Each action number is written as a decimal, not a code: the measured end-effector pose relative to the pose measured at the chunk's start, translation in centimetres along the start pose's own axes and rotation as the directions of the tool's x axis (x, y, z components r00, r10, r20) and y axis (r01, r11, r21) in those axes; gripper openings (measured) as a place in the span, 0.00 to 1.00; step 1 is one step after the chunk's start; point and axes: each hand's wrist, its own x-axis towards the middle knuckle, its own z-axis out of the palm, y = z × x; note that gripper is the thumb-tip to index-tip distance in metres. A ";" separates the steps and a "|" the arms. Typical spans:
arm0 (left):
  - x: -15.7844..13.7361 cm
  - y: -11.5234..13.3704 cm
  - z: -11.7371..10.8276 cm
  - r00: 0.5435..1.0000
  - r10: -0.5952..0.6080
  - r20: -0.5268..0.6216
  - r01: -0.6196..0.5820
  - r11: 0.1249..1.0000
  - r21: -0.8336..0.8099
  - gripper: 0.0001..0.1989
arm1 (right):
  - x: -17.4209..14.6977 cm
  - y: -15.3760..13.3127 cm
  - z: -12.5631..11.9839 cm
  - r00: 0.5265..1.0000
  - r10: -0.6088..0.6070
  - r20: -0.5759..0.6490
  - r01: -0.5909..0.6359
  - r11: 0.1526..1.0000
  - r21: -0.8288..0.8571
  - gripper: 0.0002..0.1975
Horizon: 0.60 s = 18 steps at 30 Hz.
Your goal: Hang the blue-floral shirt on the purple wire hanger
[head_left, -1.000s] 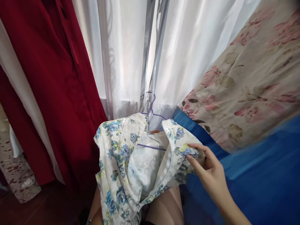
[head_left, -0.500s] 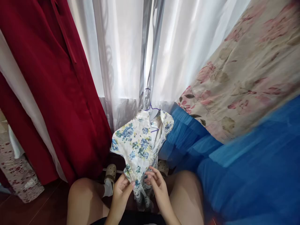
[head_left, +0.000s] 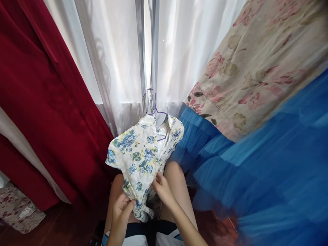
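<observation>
the white floral garment [head_left: 139, 153] hangs on a purple hanger [head_left: 162, 112] before the white curtains [head_left: 123, 58]. the left hand [head_left: 122, 209] pinches its lower side; the right hand [head_left: 163, 189] pinches its front edge, fingertips partly hidden.

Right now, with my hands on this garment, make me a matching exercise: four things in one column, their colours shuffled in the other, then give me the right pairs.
Things:
1. Garment held in the left hand
2. Hanger at the garment's neck
3. Ruffled tulle on the right
4. Tall, broad cloth on the left

Colours:
A. Deep red
B. Purple
C. White with blue flowers
D. Bright blue

Right pairs: 1-C, 2-B, 3-D, 4-A
</observation>
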 end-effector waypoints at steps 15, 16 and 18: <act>-1.7 -0.3 0.2 0.989 0.088 -0.117 -0.084 0.996 0.035 0.22 | -1.6 -1.4 2.1 0.991 -0.095 0.090 0.095 0.995 -0.003 0.06; -1.7 -0.4 0.0 0.990 0.098 -0.103 -0.092 0.994 0.058 0.23 | -1.7 -1.4 2.2 0.993 -0.086 0.080 0.087 0.996 -0.003 0.05; -1.0 -0.1 -1.0 0.980 0.165 -0.112 -0.145 0.976 0.165 0.23 | -1.9 -1.2 2.0 0.996 -0.050 0.067 0.050 0.999 0.002 0.06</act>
